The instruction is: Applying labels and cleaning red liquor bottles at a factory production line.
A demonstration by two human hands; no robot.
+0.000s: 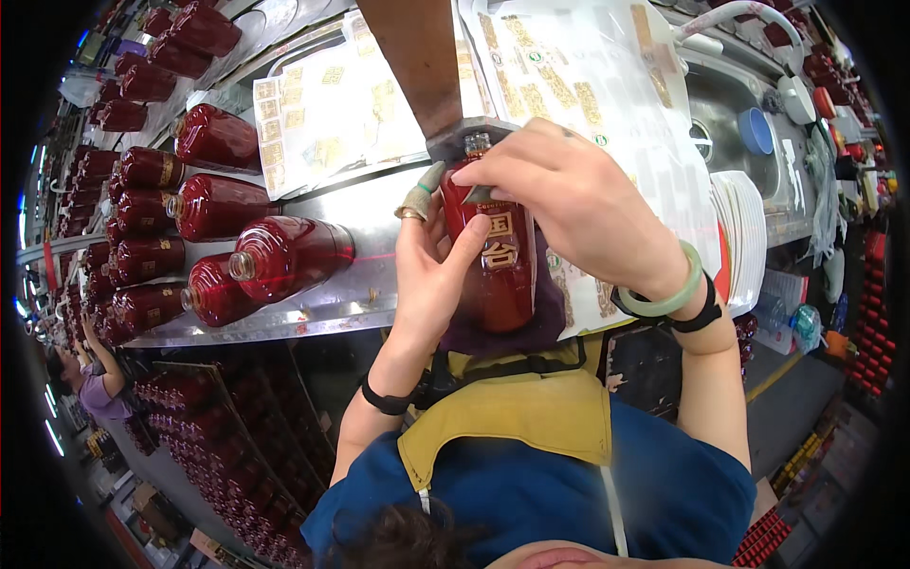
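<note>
A dark red glass bottle [502, 284] with gold characters on its front lies in front of me, its clear neck pointing away against a metal rest [462, 133]. My left hand [427, 247] grips the bottle's left side, with its thumb laid on the glass beside the characters. Grey-green and tan covers wrap one of its fingers. From the right, my right hand [583, 194] reaches over the bottle's upper part, fingers pinched together. Between those fingers shows a small dark greenish flat piece [481, 194], pressed near the top of the lettering; its kind is unclear.
Several more red bottles [294, 256] lie on the metal table at left. Sheets of gold decals [332, 119] lie beyond my hands. A brown upright bar [417, 57] rises ahead. At right are a sink [730, 104], a blue cup [755, 131] and stacked white sheets [737, 228]. Another person [100, 379] works far left.
</note>
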